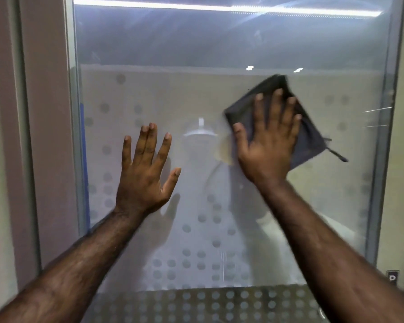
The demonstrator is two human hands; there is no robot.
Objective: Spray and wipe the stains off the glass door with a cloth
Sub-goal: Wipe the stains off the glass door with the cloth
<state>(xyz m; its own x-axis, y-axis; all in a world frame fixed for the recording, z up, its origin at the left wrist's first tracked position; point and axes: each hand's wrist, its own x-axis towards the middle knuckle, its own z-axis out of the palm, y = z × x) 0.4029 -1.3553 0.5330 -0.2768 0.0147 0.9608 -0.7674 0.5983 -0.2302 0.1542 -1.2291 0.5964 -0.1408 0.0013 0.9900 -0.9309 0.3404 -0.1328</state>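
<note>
The glass door (163,94) fills the view, frosted across its middle with a pattern of round dots. My right hand (268,141) lies flat with straight, spread fingers on a dark grey cloth (310,134) and presses it against the glass right of centre. A smudged, wet-looking patch (224,148) shows just left of that hand. My left hand (145,173) rests flat on the glass left of centre, fingers straight and spread, holding nothing. No spray bottle is in view.
A metal frame (380,159) borders the pane on the right, another frame edge with a blue strip (84,159) on the left. Beige wall (49,136) lies left of the door. A small dark label (392,277) sits at the lower right.
</note>
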